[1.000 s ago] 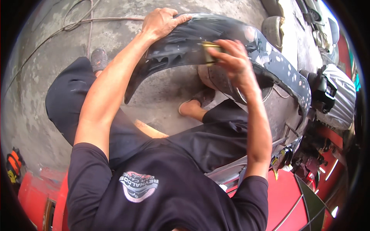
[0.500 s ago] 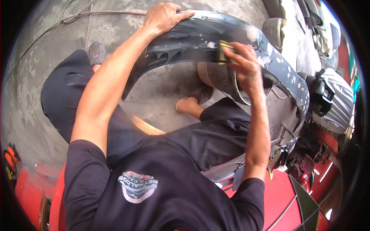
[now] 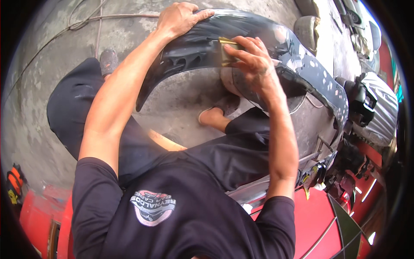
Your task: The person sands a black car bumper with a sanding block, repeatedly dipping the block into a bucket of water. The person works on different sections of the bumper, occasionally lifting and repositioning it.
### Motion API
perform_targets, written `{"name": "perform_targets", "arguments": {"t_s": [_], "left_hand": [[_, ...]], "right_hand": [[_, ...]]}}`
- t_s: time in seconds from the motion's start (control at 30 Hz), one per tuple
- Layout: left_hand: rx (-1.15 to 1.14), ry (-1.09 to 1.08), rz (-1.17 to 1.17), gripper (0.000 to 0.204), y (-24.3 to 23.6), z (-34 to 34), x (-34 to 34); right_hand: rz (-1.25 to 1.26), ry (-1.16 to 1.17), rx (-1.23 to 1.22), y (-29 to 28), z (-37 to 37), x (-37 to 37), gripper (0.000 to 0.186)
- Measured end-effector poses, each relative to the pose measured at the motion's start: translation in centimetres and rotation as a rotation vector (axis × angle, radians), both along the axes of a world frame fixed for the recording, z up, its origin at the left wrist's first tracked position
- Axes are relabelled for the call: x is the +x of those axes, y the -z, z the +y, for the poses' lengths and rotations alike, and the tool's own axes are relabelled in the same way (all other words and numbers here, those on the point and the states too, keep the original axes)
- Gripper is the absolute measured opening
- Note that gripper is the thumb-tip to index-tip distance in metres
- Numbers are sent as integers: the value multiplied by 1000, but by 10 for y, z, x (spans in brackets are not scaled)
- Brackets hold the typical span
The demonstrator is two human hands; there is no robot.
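A dark grey car fender [image 3: 252,26] arches in front of me, with pale patches and bare spots over its right part. My left hand [image 3: 179,19] grips its far left edge, the thumb lying along the top and the other fingers folded over the rim. My right hand [image 3: 254,58] holds a yellowish sanding block [image 3: 226,52] against the fender's middle. The block is blurred, and its underside is hidden against the panel.
A round container [image 3: 241,88] stands beneath the fender's arch. A worn cylinder [image 3: 307,33] is beyond it. A hose [image 3: 125,16] crosses the concrete floor at far left. Red panels [image 3: 312,220] lie close by my right side, with a silver cover [image 3: 381,108] farther right.
My right hand has slid left along the fender with the sanding block. My left hand keeps its hold, while the fender's right end has shifted slightly in view.
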State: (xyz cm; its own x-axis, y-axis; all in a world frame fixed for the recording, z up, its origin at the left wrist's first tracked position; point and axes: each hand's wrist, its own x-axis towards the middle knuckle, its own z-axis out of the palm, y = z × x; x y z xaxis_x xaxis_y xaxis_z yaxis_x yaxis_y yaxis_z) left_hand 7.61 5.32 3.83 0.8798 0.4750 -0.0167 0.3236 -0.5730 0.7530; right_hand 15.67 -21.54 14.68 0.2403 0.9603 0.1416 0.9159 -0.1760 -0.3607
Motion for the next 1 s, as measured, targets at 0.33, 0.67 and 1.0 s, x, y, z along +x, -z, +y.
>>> {"name": "perform_targets", "arguments": {"t_s": [0.33,0.67,1.0], "left_hand": [[-2,8,16,81,1,0,2],[5,6,34,81,0,-2,2],[-13,-5,30,82,-2,-7,1]], "right_hand": [[-30,8,-1,4,-9,8,53],[15,-15,60,8,8,-6,44],[-11,-1,62,13,2,-4,45]]}}
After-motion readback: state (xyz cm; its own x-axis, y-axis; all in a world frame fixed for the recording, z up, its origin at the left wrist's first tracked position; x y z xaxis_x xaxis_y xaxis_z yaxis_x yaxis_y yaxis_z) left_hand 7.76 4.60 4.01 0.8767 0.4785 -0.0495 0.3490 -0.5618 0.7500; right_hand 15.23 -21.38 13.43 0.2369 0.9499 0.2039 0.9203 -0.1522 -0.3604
